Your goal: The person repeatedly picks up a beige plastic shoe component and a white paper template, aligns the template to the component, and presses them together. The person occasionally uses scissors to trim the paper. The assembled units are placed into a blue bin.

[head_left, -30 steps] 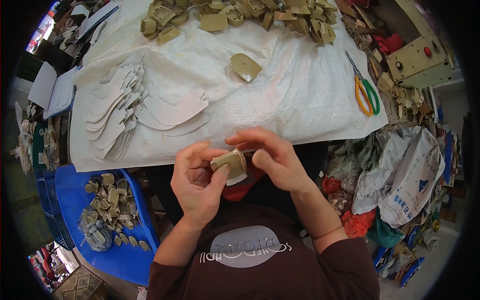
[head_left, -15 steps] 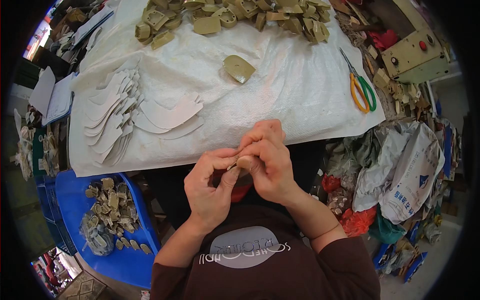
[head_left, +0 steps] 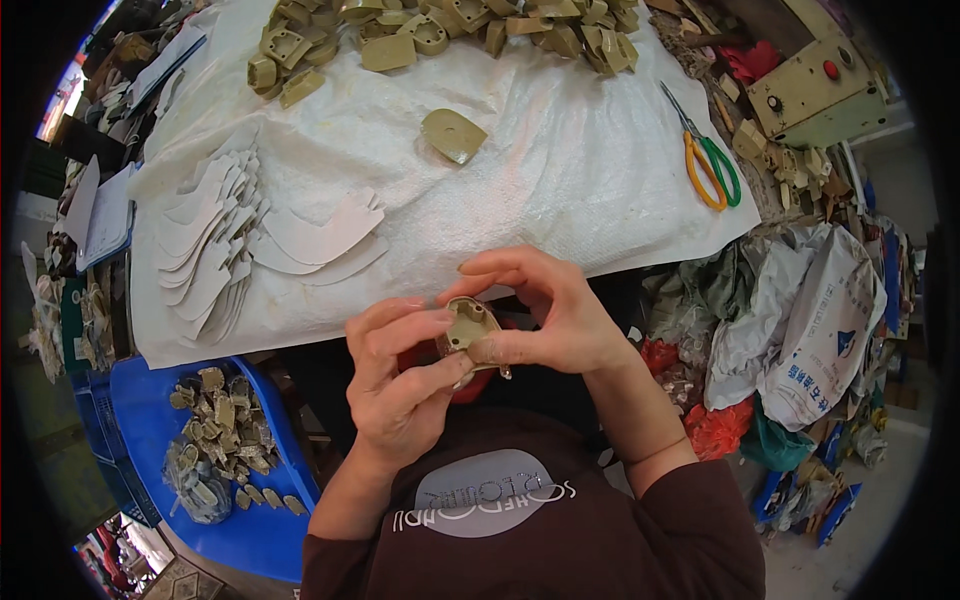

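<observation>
Between both hands, just off the table's near edge, I hold a small olive heel-shaped block, its hollow side with small holes turned up. My left hand grips its left rim with fingers and thumb. Across its right side lies the thumb of my right hand, the fingers curled over the far side. A single olive piece with a smooth rounded face lies on the white sheet. Farther off is a heap of similar olive blocks.
White curved cut-outs lie stacked at the left of the sheet. Scissors with orange and green handles rest at the right. A blue chair at lower left bears small olive pieces. Plastic bags and a control box are at right.
The block, mostly hidden by my fingers before, now shows its hollow side. My left hand has shifted left, and the right-hand fingers have spread around the block. The view has moved slightly.
</observation>
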Demonstrator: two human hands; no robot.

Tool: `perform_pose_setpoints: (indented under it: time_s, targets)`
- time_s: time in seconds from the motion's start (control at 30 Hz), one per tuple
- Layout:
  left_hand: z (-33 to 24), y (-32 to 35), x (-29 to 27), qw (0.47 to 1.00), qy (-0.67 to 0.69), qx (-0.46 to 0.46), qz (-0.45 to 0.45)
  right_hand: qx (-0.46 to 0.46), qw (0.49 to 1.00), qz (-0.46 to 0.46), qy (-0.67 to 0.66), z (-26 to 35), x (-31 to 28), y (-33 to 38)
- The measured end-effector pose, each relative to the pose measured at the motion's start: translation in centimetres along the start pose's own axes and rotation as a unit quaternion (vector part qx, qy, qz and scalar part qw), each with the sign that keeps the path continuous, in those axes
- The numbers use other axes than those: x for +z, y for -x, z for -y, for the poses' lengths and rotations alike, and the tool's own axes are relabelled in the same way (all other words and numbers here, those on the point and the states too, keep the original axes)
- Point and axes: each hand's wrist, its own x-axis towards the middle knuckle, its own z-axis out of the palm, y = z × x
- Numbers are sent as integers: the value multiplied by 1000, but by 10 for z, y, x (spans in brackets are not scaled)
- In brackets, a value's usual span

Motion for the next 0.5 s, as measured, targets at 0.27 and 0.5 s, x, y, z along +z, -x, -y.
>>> perform_pose_setpoints:
  time_s: [0.27, 0.5]
  targets:
    - [0, 1, -1, 822, 419, -376, 87, -189, 974, -41, 118, -6, 22, 1]
    - [-5, 12, 9, 854, 369, -365, 45, -185, 971, -67, 136, -21, 33, 4]
